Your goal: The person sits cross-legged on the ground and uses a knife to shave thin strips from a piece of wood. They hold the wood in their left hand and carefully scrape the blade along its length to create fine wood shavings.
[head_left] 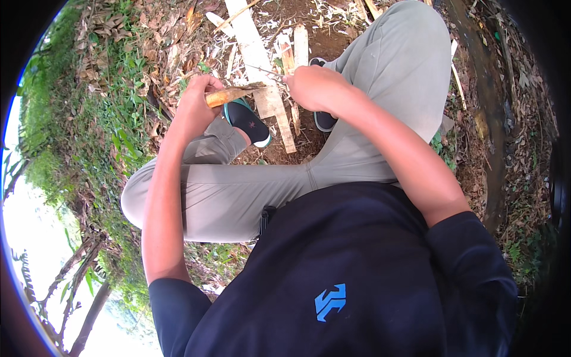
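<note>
My left hand (199,102) is closed around a short yellow-orange piece of wood (225,96), whose brown, tapering end points to the right. Opposite it, my right hand (318,89) is closed on a thin dark strip (264,71) that sticks out leftward, just above the wood's tip. Whether this strip is a blade or a stick I cannot tell, since its other end is hidden in my fist. Below both hands lies a long pale board (247,38) on the ground, with a smaller flat piece of wood (273,113) at its near end.
Split wood pieces (301,44) and pale shavings lie on brown soil between my feet. A dark shoe (248,122) is near my left hand. Leaf litter (169,41) and green plants spread to the left; a dark log-like strip (491,119) runs along the right.
</note>
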Tool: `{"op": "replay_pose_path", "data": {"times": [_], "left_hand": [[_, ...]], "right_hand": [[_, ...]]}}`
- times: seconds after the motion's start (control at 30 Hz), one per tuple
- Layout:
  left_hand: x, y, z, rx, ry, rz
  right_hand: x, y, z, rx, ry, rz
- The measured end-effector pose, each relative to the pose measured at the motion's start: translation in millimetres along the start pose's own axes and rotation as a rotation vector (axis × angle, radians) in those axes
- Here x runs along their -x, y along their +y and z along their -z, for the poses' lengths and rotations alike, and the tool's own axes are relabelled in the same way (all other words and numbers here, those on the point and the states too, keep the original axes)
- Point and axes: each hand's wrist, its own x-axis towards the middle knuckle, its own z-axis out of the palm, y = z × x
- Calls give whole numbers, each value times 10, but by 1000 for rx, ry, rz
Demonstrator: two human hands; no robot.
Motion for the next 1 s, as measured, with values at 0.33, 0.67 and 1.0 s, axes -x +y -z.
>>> {"op": "replay_pose_path", "data": {"times": [0.33, 0.67, 1.0], "left_hand": [[-21, 59, 60, -58, 195, 30], [-27, 37, 96, -8, 158, 65], [-5, 150, 137, -21, 115, 134]], "right_hand": [[340, 134, -377, -310, 0, 48], [306, 117, -398, -293, -2, 89], [507, -10, -188, -256, 212, 136]]}}
